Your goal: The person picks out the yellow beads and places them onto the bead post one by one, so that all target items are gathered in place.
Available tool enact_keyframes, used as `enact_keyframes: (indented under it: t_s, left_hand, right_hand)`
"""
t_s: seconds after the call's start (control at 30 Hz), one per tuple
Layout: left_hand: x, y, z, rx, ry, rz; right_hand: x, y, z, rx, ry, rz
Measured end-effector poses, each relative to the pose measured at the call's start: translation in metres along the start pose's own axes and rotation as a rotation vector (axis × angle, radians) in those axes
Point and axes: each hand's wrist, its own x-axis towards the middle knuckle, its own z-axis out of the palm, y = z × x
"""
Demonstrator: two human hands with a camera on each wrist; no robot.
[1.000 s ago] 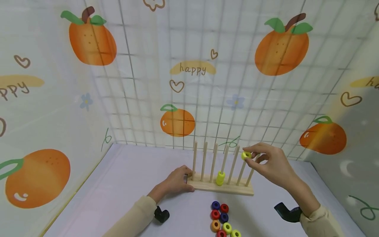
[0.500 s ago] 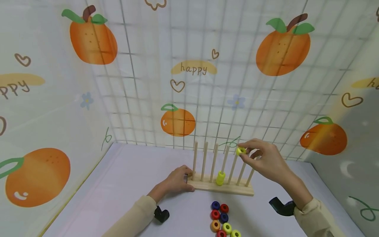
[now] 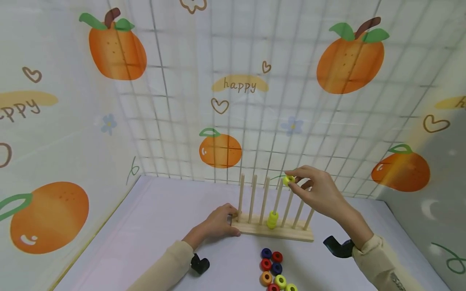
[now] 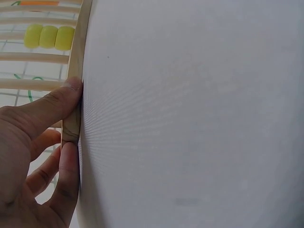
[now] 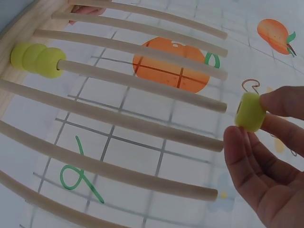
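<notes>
My right hand (image 3: 316, 188) pinches a yellow-green bead (image 5: 251, 112) between thumb and fingers. In the right wrist view the bead is just off the tip of the middle peg (image 5: 142, 86), hole facing the pegs. Three yellow-green beads (image 4: 49, 37) are stacked at the bottom of that peg. A wooden base (image 3: 271, 231) carries several upright pegs in a row; the others that show hold no beads. My left hand (image 3: 218, 221) grips the left end of the base, thumb on the front edge and fingers around the end, as the left wrist view shows.
In front of the base lie several loose beads: blue (image 3: 266, 253), red (image 3: 277, 256), orange (image 3: 266, 277) and yellow-green (image 3: 280, 281). They stand on a white tabletop (image 3: 164, 210). A printed cloth (image 3: 247, 133) with oranges hangs behind and at both sides.
My right hand has carried the yellow-green bead leftward and slightly up, from the right-hand pegs to the top of the middle peg. The left hand keeps its grip on the base.
</notes>
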Motion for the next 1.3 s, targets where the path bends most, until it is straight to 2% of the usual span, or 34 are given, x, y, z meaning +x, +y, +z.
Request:
enact_keyframes:
  t_s: [0.27,0.63,0.97,1.3]
  left_hand:
    - [0.0,0.001,0.0,0.006,0.003,-0.001]
    - [0.002,-0.001,0.002,0.005,-0.005,-0.017]
    - [0.002,0.0,0.001,0.001,0.003,-0.016]
    - [0.001,0.0,0.002,0.013,-0.001,-0.024]
  right_hand:
    - [0.009,0.003,0.005,-0.019,-0.02,-0.007]
    - [0.015,0.008,0.01,0.016,-0.042,-0.009]
    - [0.01,0.01,0.007,-0.02,0.019,-0.038]
    - [-0.009,0.01,0.007,0.049,0.043,-0.029]
